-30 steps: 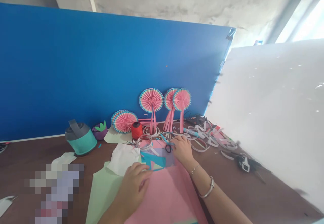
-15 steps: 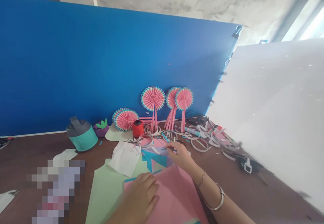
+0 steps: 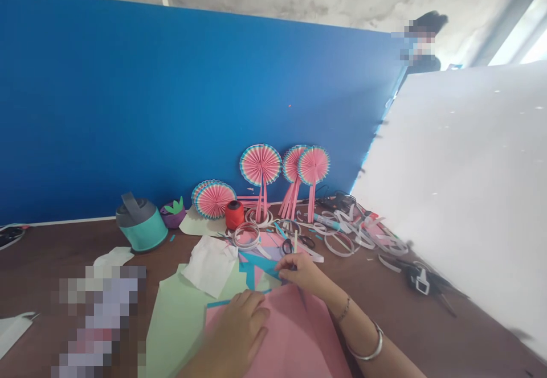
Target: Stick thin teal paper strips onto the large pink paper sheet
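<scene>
My left hand (image 3: 241,327) lies flat on a large pink sheet of paper (image 3: 290,327) with a blue strip along its far edge. Above that far edge is my right hand (image 3: 304,275), its fingers loosely curled with a gap between thumb and fingertips; I see nothing held. Blue paper scraps (image 3: 256,264) lie by its fingertips. Just beyond it are scissors with black handles (image 3: 287,246), partly among paper strips. A light green sheet (image 3: 171,304) extends beneath the pink one, and a crumpled white tissue (image 3: 211,267) rests on it.
Pink pleated paper fans (image 3: 261,164) stand against the blue panel (image 3: 149,99). Along the back are a teal-and-grey container (image 3: 143,227), a purple pot (image 3: 173,216), a red thread spool (image 3: 235,216) and tape rolls (image 3: 247,235). A black glue gun (image 3: 416,278) lies right.
My right hand has drawn back towards me, uncovering the black-handled scissors. My left hand stays on the pink paper. A blurred person has appeared behind the panels at upper right.
</scene>
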Tool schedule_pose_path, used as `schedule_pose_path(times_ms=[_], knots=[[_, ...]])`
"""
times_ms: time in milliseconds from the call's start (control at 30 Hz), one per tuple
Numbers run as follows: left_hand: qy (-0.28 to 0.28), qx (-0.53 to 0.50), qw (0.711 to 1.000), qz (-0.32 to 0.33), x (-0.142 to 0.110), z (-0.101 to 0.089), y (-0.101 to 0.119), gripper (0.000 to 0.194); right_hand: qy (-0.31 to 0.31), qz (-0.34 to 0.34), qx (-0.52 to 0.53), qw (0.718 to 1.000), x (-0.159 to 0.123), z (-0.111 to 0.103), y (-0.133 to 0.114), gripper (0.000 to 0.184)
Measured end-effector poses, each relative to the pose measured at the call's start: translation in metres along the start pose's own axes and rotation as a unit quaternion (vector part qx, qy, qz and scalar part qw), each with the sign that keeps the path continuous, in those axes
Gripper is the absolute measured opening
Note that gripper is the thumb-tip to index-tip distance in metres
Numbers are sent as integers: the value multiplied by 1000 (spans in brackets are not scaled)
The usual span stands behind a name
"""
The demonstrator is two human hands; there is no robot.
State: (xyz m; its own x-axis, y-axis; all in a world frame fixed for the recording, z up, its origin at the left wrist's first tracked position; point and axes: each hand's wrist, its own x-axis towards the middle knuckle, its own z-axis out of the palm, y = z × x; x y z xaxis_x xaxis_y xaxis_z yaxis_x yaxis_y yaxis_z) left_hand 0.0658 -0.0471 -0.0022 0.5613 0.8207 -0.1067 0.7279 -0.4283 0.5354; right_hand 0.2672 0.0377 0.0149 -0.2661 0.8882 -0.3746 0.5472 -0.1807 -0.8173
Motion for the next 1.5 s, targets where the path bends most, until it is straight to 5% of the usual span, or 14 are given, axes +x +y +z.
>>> schedule_pose_path(times_ms=[200, 467, 833, 1100, 1233, 1500], knots=[[5, 27, 999, 21, 0, 0, 0, 27, 9, -45, 9, 999, 3, 1, 4, 13], [-14, 24, 999, -24, 0, 1, 5, 35, 5, -9, 178, 984, 6, -1, 8, 32], [-13, -4, 999, -44, 0, -2, 7, 33, 15, -9, 244, 970, -1, 2, -7, 40], [13, -54, 998, -43, 1, -2, 5, 28, 4, -14, 177, 984, -3, 7, -5, 31], [14, -55, 997, -47, 0, -3, 6, 28, -19, -25, 55, 998, -2, 7, 1, 27], [6, -26, 999, -30, 0, -8, 7, 28, -42, -76, -81, 993, -2, 6, 4, 39]])
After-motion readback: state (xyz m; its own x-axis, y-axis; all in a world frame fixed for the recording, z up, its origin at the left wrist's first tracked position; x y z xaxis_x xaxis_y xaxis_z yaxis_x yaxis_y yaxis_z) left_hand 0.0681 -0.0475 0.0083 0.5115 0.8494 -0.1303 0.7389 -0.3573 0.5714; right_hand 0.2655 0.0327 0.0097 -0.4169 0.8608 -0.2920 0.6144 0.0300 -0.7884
